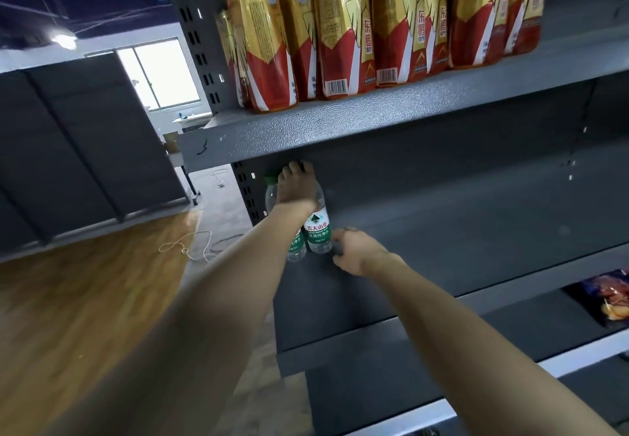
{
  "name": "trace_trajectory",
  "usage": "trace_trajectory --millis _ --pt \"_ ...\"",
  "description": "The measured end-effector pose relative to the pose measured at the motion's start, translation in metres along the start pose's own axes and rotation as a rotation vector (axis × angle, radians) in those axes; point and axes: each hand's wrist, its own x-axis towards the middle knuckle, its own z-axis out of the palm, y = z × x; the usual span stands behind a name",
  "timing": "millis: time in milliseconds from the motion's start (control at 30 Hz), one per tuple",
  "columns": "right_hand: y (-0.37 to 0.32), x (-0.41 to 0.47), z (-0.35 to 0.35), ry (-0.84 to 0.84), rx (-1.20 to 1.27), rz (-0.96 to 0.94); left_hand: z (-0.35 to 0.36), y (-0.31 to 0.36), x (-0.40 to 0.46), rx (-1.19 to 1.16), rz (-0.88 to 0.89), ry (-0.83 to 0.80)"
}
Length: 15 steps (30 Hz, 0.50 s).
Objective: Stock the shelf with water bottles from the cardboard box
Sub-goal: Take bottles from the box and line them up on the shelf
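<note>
Two clear water bottles with green and white labels stand at the left end of the dark grey middle shelf (442,231). My left hand (295,186) reaches in from above and is closed over the neck and top of the right water bottle (318,231). The left water bottle (271,193), with a green cap, stands just behind my left forearm and is partly hidden by it. My right hand (354,251) rests on the shelf just right of the right bottle's base, fingers curled with nothing visible in them. The task's cardboard box is out of view.
The upper shelf (340,125) carries several red and gold drink bottles (343,27). A snack bag (606,296) lies on the lower shelf at right. The shelf upright (204,44) stands at left, with wooden floor, a loose cord (190,248) and dark partitions (85,146) beyond.
</note>
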Motion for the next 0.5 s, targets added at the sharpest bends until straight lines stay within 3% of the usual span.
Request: trace_trajectory --millis 133,300,500 --pt "0.008 -0.009 -0.008 0.025 -0.027 0.006 -0.001 0.01 -0.002 -0.072 -0.068 0.017" --pt "0.02 -0.03 -0.019 0.05 -0.041 0.015 -0.01 0.021 -0.017 -0.159 -0.138 -0.074" --pt "0.036 -0.071 -0.037 0.029 -0.06 0.014 -0.022 0.03 -0.066 -0.203 -0.087 -0.162"
